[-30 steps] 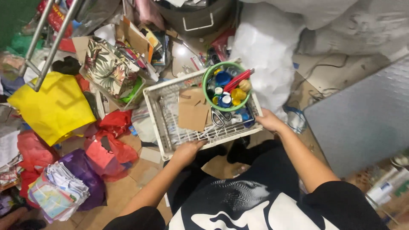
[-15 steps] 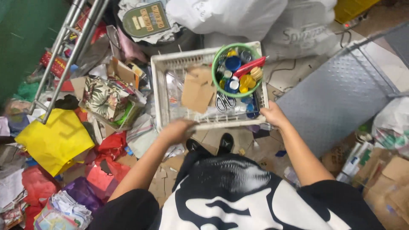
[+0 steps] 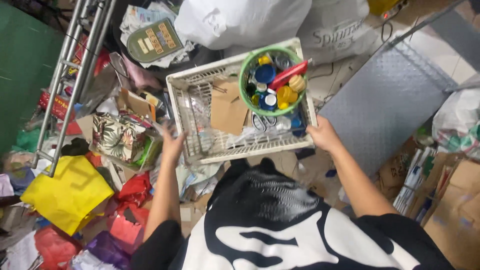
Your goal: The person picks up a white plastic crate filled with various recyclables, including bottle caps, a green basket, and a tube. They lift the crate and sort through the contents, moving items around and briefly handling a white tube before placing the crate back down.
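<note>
I hold a white plastic crate (image 3: 235,150) in front of me above the littered floor. My right hand (image 3: 324,134) grips its near right corner. My left hand (image 3: 172,142), blurred, is against its near left corner, fingers up along the side wall. Inside the crate stands a green bowl (image 3: 242,80) filled with coloured bottle caps (image 3: 286,93) and a red flat piece (image 3: 289,74). A brown cardboard piece (image 3: 227,107) and scissors (image 3: 260,121) lie beside the bowl.
A grey ridged metal plate (image 3: 395,100) lies to the right, white sacks (image 3: 240,20) beyond the crate. On the left are a metal ladder (image 3: 75,75), a floral box (image 3: 117,137), a yellow bag (image 3: 67,192) and red bags. Cardboard boxes (image 3: 450,210) stand at right.
The view has swung towards the metal plate while the crate stays in my hands. My left hand has slid from the crate's front rim to its left corner.
</note>
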